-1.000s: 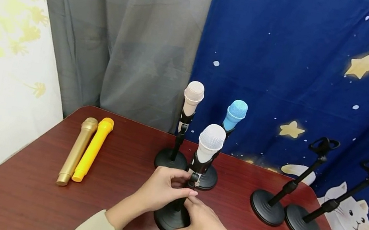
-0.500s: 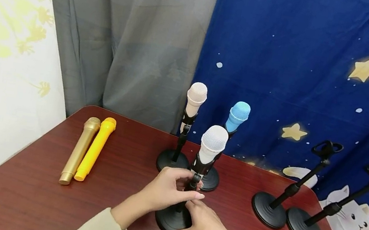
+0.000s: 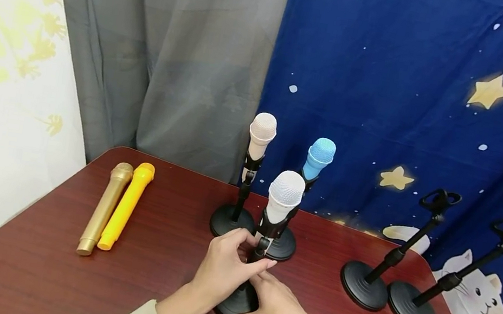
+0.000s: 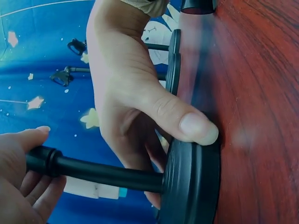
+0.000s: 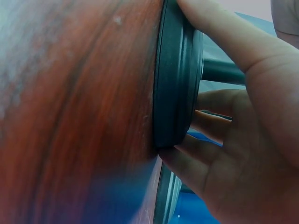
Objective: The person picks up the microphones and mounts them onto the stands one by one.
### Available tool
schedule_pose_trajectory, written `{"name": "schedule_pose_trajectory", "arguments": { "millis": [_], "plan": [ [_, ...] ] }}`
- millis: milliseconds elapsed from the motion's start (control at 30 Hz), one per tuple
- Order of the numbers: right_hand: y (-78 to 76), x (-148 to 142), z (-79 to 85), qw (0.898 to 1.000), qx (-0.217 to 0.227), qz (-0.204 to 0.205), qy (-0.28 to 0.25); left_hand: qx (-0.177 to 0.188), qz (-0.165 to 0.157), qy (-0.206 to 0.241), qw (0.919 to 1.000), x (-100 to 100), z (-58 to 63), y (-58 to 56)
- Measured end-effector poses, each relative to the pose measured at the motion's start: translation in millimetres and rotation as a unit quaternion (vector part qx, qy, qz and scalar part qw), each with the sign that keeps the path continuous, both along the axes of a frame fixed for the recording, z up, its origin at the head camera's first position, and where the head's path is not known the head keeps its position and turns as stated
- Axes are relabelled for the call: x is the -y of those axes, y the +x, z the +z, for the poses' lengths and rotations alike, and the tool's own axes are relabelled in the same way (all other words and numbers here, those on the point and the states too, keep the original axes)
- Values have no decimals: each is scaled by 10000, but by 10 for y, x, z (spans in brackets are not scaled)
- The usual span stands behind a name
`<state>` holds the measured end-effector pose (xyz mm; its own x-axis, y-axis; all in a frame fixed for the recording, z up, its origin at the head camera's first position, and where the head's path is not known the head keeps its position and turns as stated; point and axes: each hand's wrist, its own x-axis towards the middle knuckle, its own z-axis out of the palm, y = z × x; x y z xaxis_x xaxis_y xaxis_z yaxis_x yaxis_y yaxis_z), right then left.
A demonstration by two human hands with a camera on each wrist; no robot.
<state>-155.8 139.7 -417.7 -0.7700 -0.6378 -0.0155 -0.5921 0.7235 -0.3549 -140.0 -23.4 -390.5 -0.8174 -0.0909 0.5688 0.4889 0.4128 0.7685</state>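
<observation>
A white microphone point(image 3: 282, 197) sits in the clip of a black desktop microphone stand point(image 3: 235, 304), which stands upright near the front of the table. My left hand point(image 3: 221, 267) pinches the stand's pole, thumb and fingers around the collar point(image 4: 44, 161) in the left wrist view. Lower down, my right hand point(image 3: 279, 307) grips the round base point(image 5: 175, 88), thumb on its near edge and fingers along its far side. Behind stand a pale pink microphone point(image 3: 261, 135) and a blue microphone point(image 3: 318, 158), each in its own black stand; the white one partly hides the blue one's stand.
At left on the table point(image 3: 154, 273) lie a gold microphone point(image 3: 104, 210) and a yellow microphone point(image 3: 126, 208), side by side. To the right are two black stands with bare clips, one left point(image 3: 363, 284), one right point(image 3: 412, 307). Curtains point(image 3: 217, 63) hang behind.
My left hand has turned slightly around the pole, its wrist shifting a little right. The right hand keeps its place at the base. The whole view shifts slightly with the head.
</observation>
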Motion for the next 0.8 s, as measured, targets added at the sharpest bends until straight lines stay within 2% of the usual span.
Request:
{"name": "schedule_pose_trajectory", "arguments": {
  "millis": [100,333,467,633,800],
  "plan": [
    [-3,6,2,10000,-12,22,46,80,-98,-34,9999,31,14,-7],
    [-12,2,11,10000,29,17,84,618,-807,169,9947,102,52,-31],
    [-12,1,6,9999,106,-7,91,764,-1191,253,9896,141,58,-50],
    [-17,4,4,9999,131,-25,97,880,-1862,365,9779,204,33,-126],
    [-28,6,-2,9997,203,-42,120,839,-2690,651,9573,251,-10,-212]
  ]
}}
